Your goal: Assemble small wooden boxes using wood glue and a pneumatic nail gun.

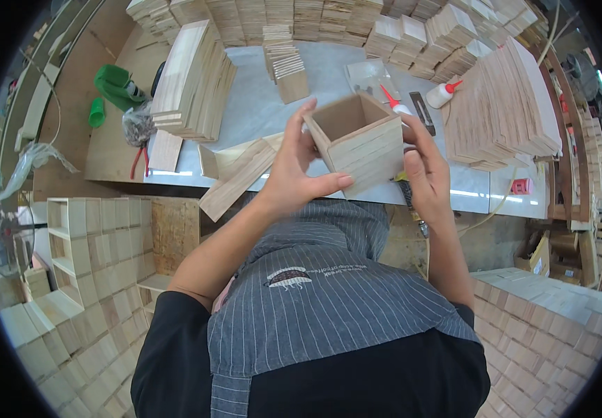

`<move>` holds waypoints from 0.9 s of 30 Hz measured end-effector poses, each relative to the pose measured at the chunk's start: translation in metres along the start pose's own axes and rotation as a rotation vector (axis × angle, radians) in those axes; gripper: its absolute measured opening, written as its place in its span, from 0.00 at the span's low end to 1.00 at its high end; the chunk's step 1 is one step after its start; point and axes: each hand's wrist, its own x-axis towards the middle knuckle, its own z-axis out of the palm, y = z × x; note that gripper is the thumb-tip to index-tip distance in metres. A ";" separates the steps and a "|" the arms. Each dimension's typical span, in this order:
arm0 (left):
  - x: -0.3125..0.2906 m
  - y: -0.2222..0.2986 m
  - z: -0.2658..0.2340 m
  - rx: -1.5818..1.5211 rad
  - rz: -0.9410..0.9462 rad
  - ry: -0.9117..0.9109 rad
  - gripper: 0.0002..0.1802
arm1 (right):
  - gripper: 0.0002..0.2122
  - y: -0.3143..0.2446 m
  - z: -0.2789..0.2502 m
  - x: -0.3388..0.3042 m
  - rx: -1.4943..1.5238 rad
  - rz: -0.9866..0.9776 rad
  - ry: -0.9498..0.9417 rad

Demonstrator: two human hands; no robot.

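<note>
Stacks of boards [280, 21] lined the far side of the pale worktop [241, 104] in the head view, with a tall left stack [188, 87] and a broad right stack [503, 104] closing in the sides. Farther left lay a green jug [111, 85], a green cup [96, 112] and red-handled pliers [138, 161]. Of 2 red-tipped bottles [440, 96], 1 was partly hidden behind the wooden box [367, 152]. Loose wooden pieces [234, 181] lay just left of the hands. Over the near edge, the box tilted between both hands, its open end up. The left hand [299, 166], half open, gripped its left side, thumb across the near face; the right hand [426, 167], loosely curved, had fingers against its right side; thumb contact I couldn't tell.
</note>
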 end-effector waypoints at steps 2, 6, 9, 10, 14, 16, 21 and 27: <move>-0.016 0.001 0.003 -0.204 -0.257 0.067 0.62 | 0.24 0.047 -0.011 -0.012 -0.338 0.057 0.090; -0.040 -0.015 0.006 -0.217 -0.575 0.034 0.51 | 0.35 0.167 -0.031 -0.079 -1.204 0.074 -0.012; -0.058 -0.063 0.005 0.307 -0.504 -0.051 0.55 | 0.37 0.195 -0.039 -0.112 -1.085 0.271 0.018; -0.062 -0.072 0.005 0.509 -0.467 -0.083 0.57 | 0.36 0.202 -0.042 -0.118 -1.107 0.281 0.030; -0.067 -0.103 0.004 0.735 -0.315 -0.098 0.54 | 0.34 0.216 -0.062 -0.123 -1.182 0.248 0.073; -0.064 -0.130 0.000 0.822 -0.061 -0.137 0.55 | 0.36 0.218 -0.082 -0.125 -1.227 0.287 0.135; -0.060 -0.166 -0.017 0.892 0.035 -0.157 0.52 | 0.27 0.218 -0.087 -0.084 -1.254 0.232 0.143; -0.056 -0.157 -0.013 0.999 -0.034 -0.121 0.55 | 0.17 0.204 -0.099 -0.017 -1.088 0.089 0.239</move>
